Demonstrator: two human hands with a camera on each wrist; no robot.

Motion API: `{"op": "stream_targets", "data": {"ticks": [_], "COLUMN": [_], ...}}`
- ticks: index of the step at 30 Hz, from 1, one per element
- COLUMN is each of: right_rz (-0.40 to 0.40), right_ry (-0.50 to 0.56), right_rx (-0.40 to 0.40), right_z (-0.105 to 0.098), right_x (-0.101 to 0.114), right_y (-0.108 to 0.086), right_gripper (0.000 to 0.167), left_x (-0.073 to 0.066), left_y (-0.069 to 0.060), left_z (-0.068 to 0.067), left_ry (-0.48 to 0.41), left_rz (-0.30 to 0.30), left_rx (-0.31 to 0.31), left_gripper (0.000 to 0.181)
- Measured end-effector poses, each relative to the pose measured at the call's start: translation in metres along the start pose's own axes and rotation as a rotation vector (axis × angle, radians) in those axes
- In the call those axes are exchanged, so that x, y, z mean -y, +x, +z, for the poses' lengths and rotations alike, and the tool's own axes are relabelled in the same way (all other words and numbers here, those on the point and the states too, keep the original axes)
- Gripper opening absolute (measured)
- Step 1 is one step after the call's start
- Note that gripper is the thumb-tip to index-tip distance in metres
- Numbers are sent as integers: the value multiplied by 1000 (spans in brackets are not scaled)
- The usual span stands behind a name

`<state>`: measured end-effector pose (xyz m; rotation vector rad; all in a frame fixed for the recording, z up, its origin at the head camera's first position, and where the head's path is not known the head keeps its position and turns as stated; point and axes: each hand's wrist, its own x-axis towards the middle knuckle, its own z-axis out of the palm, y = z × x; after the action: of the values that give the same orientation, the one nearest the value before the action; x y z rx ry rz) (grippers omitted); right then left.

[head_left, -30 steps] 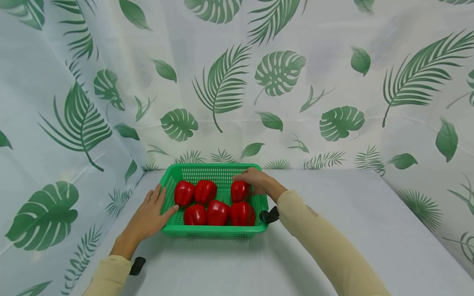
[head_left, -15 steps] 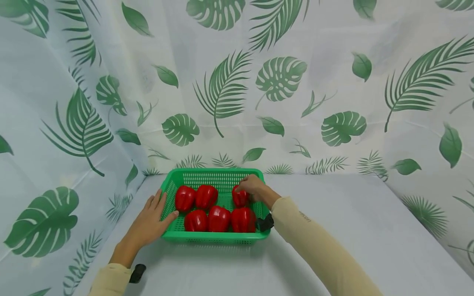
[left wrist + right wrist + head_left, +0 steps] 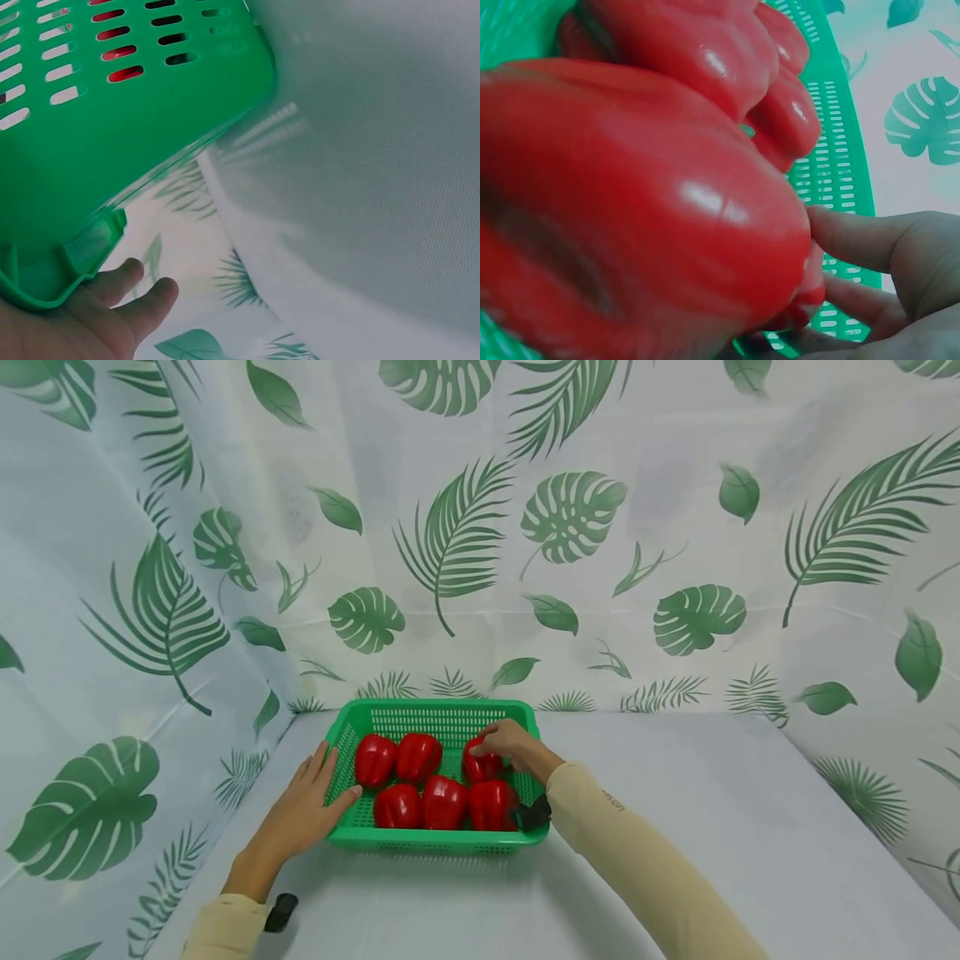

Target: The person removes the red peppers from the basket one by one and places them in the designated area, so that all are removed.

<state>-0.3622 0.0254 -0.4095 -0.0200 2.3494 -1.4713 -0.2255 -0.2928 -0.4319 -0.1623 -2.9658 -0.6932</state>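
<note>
Several glossy red bell peppers lie in a green plastic basket (image 3: 450, 837) in the head view. At the basket's back right, my right hand (image 3: 517, 750) grips a bell pepper (image 3: 480, 768) from above, its fingers bent over the top and partly covering it. The right wrist view shows the thumb and fingers (image 3: 862, 232) against a pepper, with a nearer bell pepper (image 3: 652, 202) hiding much of it. On the basket's left side rests my left hand (image 3: 303, 810), fingers extended along the rim and thumb over it. The left wrist view shows its fingertips (image 3: 161, 292) past the rim's corner.
The basket stands on a white-covered table (image 3: 660, 827), near the back wall. A leaf-printed sheet (image 3: 465, 543) hangs behind and along the left. White tabletop stretches to the right of the basket and in front of it.
My right hand's fingers have bent over the back right bell pepper, and that pepper has shifted slightly left. The left hand stays on the rim. The head view has tilted a little.
</note>
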Motion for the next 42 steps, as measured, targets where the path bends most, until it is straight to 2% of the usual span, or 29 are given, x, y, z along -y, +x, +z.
{"op": "stream_targets", "data": {"ticks": [7,16,25,30,36,42], "right_rz": [7,-12,-6,-24,-33,-87], "right_ry": [29,71,102,132,192,233], "right_rx": [-11,-29,-55,-27,40,77], "right_z": [-2,-3,-4,-7,-15,-31], "right_x": [-7,-9,-8,-5,7,16], "right_y": [-2,1,-1,-6,-15,-25], "right_gripper": [53,46,41,42,48,51], "left_x": [-3,-4,-4,1,4,8], "left_y": [4,5,3,0,-2,0], "left_z": [3,1,3,5,2,-2], "left_ry": [-30,-68,-191,-217,-195,-180], "left_rz": [18,51,116,125,99,83], "left_rx": [3,-8,-20,-22,-6,0], "left_gripper": [93,91,87,86,83,82]}}
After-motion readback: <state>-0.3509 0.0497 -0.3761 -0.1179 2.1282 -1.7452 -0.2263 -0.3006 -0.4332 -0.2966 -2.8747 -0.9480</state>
